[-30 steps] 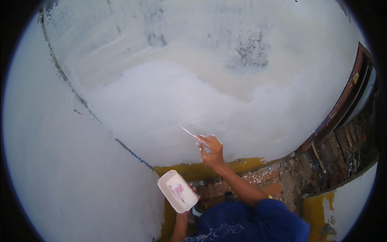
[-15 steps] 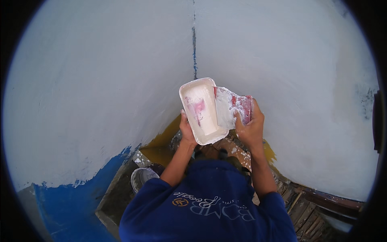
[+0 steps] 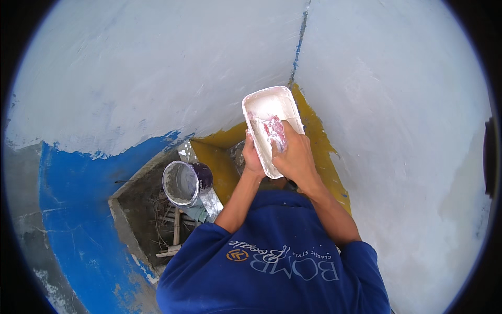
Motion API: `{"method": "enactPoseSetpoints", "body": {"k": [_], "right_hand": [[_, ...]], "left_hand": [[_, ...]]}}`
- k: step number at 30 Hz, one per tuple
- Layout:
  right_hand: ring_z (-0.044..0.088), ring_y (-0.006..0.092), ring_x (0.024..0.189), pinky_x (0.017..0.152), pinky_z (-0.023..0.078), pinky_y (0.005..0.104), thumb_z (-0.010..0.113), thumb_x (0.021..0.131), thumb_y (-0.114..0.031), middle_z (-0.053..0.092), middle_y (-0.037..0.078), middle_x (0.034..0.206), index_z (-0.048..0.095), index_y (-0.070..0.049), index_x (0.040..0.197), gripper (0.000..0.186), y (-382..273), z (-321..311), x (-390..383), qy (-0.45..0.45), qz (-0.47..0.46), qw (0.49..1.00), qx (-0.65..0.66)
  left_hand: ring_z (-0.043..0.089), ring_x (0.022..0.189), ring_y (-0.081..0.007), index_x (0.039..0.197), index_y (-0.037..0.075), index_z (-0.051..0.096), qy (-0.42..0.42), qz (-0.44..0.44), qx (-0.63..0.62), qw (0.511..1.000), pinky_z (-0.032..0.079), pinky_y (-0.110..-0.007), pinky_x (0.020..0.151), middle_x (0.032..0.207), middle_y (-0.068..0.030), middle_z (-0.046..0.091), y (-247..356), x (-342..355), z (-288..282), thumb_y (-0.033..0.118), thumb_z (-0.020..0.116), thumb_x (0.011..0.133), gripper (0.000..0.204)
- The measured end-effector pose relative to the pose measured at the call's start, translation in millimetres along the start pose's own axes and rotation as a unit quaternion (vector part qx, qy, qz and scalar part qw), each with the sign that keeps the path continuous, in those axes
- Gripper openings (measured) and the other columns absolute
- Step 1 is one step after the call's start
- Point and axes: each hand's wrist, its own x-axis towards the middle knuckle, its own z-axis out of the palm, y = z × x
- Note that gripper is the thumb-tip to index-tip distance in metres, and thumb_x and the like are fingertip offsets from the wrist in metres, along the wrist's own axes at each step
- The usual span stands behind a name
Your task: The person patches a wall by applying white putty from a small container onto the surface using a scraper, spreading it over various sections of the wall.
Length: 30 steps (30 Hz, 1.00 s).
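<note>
A white rectangular tray (image 3: 271, 99) smeared with white putty is held up in front of me. My left hand (image 3: 253, 155) grips its left edge, fingers tucked under it. Inside the tray, a putty knife (image 3: 274, 132) with a red, putty-caked handle lies in the grip of my right hand (image 3: 295, 157). Its blade is down in the tray and mostly hidden by the handle and the hand. Both hands are closed around what they hold.
Two whitish coated walls meet at a corner with a dark, blue-flecked gap (image 3: 299, 47). Below are a blue painted band (image 3: 78, 199) and a yellow one (image 3: 319, 136). A putty-lined bucket (image 3: 180, 183) stands left, beside a concrete recess holding sticks (image 3: 177, 225).
My right hand has moved left, bringing the putty knife from the tray's right edge into the tray. The view has shifted left, so more of the bucket and blue band shows.
</note>
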Motion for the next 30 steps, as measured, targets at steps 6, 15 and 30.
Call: {"method": "enactPoseSetpoints", "body": {"k": [6,15,30], "right_hand": [[0.065,0.0452,0.092,0.079,0.051,0.0445,0.066,0.076,-0.002,0.066,0.031,0.096,0.059,0.009,0.113,0.039,12.8,-19.7,3.5,-0.032,0.018,0.999,0.036],[0.068,0.0252,0.083,0.078,0.052,0.0372,0.064,0.074,0.001,0.071,0.020,0.091,0.066,0.009,0.102,0.029,65.8,-42.7,13.3,-0.119,0.062,0.983,0.123],[0.068,0.0175,0.095,0.085,0.055,0.0324,0.070,0.084,-0.007,0.070,0.009,0.108,0.065,0.004,0.114,0.032,107.6,-88.4,-29.2,0.026,0.162,0.818,0.551]], "left_hand": [[0.054,0.124,-0.0292,0.144,0.006,0.042,0.008,0.000,-0.034,0.999,0.042,-0.044,0.108,0.139,-0.0138,0.053,-15.5,-11.5,-5.8,0.050,0.036,0.102,0.061],[0.053,0.127,-0.0341,0.148,0.003,0.034,-0.022,-0.068,-0.031,0.997,0.045,-0.048,0.106,0.142,-0.0184,0.049,-38.3,-16.6,-1.0,0.051,0.035,0.100,0.067],[0.047,0.132,-0.0363,0.149,0.007,0.034,-0.091,-0.262,-0.028,0.960,0.038,-0.052,0.110,0.146,-0.0163,0.045,-43.6,30.5,-23.5,0.051,0.039,0.099,0.067]]}}
